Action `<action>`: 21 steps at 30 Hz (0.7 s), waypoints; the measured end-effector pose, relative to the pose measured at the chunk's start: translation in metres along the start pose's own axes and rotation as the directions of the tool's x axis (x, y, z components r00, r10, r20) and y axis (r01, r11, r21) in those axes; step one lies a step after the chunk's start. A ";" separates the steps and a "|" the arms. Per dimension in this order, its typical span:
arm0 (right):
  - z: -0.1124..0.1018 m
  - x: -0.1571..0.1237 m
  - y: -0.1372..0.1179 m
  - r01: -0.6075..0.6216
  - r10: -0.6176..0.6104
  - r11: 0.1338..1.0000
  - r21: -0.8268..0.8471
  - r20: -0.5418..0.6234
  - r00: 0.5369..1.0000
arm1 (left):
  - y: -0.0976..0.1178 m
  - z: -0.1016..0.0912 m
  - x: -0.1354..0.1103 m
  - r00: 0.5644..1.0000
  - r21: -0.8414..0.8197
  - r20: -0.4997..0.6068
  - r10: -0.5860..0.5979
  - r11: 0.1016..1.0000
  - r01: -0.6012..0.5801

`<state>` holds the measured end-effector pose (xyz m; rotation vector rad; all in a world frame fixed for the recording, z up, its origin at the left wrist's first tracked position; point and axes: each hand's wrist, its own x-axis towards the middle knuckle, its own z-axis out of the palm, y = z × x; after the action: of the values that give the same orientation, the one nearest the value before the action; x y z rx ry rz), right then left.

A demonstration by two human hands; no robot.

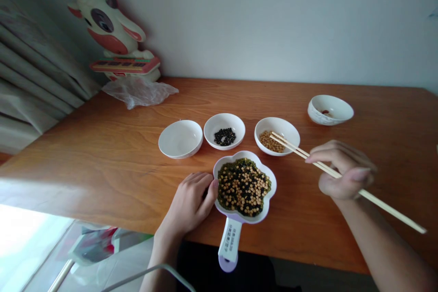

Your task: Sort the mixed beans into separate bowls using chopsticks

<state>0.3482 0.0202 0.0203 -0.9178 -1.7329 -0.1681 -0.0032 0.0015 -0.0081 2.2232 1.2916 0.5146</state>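
Observation:
My right hand (345,169) holds a pair of wooden chopsticks (325,169), their tips over the white bowl (289,128) of yellow soybeans (270,141). No bean shows clearly between the tips. My left hand (193,198) rests on the table with bent fingers, its thumb apart and against the rim of a flower-shaped pan (272,191). Inside the pan lie mixed yellow, black and small green beans (243,187). A label covers part of the pan's handle (230,239), which points toward me.
Another white bowl (236,121) contains black beans (225,137). Left of it stands an empty white bowl (180,139). A patterned bowl (330,109) with small reddish bits sits farther back. A cow toy keyboard (116,41) and a clear plastic bag (140,92) occupy the back left.

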 end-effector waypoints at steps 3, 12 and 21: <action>0.000 0.000 -0.001 -0.034 0.034 0.999 -0.014 -0.004 0.999 | 0.000 0.000 0.000 1.000 0.000 -0.002 0.000 1.000 0.000; 0.006 -0.007 -0.010 -0.274 0.281 0.922 0.273 0.016 0.960 | 0.002 0.000 0.000 1.000 0.004 -0.014 -0.004 1.000 0.004; 0.027 -0.004 -0.040 -0.564 0.474 0.703 0.433 0.306 0.825 | 0.001 0.000 0.001 1.000 0.008 -0.008 -0.001 1.000 0.001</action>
<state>0.3022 0.0057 0.0197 -0.9989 -1.4804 0.7440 -0.0023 0.0018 -0.0072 2.2291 1.3016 0.5188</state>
